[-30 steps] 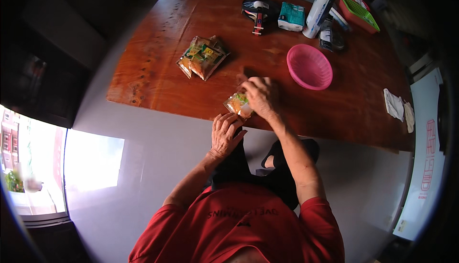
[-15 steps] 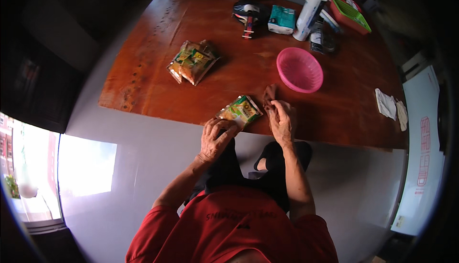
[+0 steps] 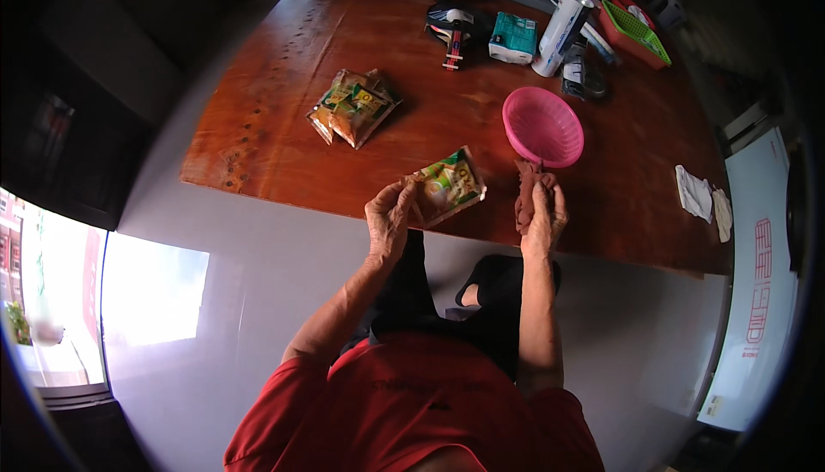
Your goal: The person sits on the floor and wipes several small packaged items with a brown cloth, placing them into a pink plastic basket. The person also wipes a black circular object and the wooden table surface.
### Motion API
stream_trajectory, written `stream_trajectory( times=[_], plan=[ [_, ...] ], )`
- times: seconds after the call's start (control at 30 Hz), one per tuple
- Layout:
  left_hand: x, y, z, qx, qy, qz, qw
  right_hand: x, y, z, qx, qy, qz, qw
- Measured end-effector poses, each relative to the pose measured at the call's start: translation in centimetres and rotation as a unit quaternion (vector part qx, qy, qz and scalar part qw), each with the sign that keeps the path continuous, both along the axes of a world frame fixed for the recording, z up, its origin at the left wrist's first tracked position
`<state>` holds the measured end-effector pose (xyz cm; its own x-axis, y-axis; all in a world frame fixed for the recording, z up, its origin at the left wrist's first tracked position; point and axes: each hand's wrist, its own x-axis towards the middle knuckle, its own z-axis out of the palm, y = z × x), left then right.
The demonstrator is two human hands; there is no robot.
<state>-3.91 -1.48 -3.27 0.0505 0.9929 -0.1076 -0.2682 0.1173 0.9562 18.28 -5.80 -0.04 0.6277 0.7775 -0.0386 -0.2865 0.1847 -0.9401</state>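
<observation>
My left hand (image 3: 391, 214) pinches the left edge of a green and yellow food packet (image 3: 451, 184), tilted up at the table's near edge. To its right, my right hand (image 3: 544, 214) is closed on a crumpled brown cloth (image 3: 524, 195), which hangs from the fingers just below a pink plastic bowl (image 3: 543, 128). The packet and the cloth are apart. Farther left on the table lies a small pile of similar packets (image 3: 354, 109), overlapping one another.
The wooden table (image 3: 266, 137) holds a teal package (image 3: 514, 38), a tall white canister (image 3: 563, 32), a dark strapped item (image 3: 451, 30) and a green basket (image 3: 636, 30) at the back. White cloth pieces (image 3: 696, 193) lie near the right edge.
My left hand has raised the packet off the table and tilted it. The brown cloth has moved right with my right hand, toward the bowl's near side.
</observation>
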Motion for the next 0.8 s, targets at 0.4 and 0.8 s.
stream_trajectory(
  times=[0.4, 0.8],
  plan=[
    [-0.5, 0.3, -2.0, -0.124, -0.039, -0.025, 0.991, -10.0, 4.6, -1.4, 0.057, -0.677, 0.200, 0.706],
    [0.2, 0.3, -2.0, -0.116, -0.036, -0.010, 0.992, 0.2, 3.7, -4.2, -0.044, -0.675, 0.057, 0.734]
  ],
)
